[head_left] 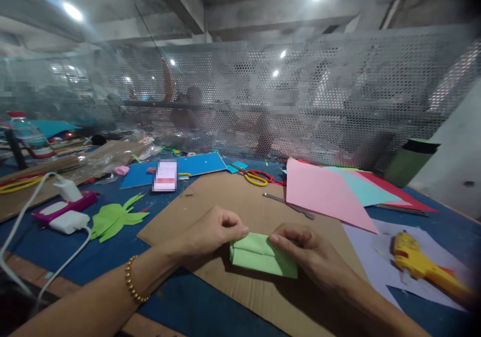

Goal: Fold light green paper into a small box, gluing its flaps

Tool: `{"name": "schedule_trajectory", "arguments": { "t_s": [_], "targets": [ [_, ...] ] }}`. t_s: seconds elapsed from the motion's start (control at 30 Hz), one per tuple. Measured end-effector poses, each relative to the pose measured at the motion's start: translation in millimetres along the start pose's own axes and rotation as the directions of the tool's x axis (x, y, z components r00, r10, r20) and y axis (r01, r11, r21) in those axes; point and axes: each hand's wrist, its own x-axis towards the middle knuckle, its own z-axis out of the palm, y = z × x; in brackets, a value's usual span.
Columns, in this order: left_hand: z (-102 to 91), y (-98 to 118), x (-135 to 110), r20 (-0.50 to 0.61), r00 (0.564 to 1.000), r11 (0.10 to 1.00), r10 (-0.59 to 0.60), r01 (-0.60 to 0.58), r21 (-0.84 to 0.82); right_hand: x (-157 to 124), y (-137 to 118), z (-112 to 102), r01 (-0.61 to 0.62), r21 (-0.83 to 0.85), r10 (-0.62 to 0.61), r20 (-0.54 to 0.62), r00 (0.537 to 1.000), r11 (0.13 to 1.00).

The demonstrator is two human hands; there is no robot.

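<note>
A folded light-green paper [259,257] lies on a brown cardboard sheet [240,202] in front of me. My left hand [214,232], with a gold bead bracelet on the wrist, is closed in a pinch on the paper's upper left corner. My right hand [304,252] presses its fingers down on the paper's upper right edge, fingers curled together against the fold.
A yellow glue gun [421,264] lies on white paper at the right. Pink, teal and red sheets [330,192] sit behind, with yellow-handled scissors [255,178] and a metal blade [289,206]. Green leaf cut-outs [112,219], chargers [67,207] and cables are left. A mesh screen stands behind.
</note>
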Motion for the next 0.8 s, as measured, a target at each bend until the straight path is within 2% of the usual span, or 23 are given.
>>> {"name": "schedule_trajectory", "arguments": {
  "t_s": [0.23,0.37,0.5,0.6,0.7,0.8],
  "targets": [
    [2.1,-2,-1,-0.08,0.997,1.0,0.013,-0.011,0.029,1,1,1,0.015,0.0,-0.015,-0.009,1.0,1.0],
    [4.3,2,-1,0.018,0.998,0.997,0.067,-0.067,0.034,1,-1,2,0.006,0.007,-0.006,0.007,1.0,1.0],
    [11.9,6,-1,0.077,0.996,0.997,0.034,-0.039,0.07,1,-4,8,0.059,-0.06,-0.055,0.058,0.997,0.996],
    [17.0,5,0,0.034,0.999,0.992,0.024,-0.028,0.124,2,-4,11,0.086,-0.106,-0.079,0.069,0.995,0.991],
    [18.7,3,1,-0.032,0.996,0.974,0.081,-0.072,0.215,3,-4,12,0.092,-0.119,-0.087,0.049,0.995,0.989],
    [16.9,2,1,-0.026,0.994,0.974,0.103,-0.096,0.206,3,-3,11,0.104,-0.13,-0.101,0.026,0.995,0.986]
  ]
}}
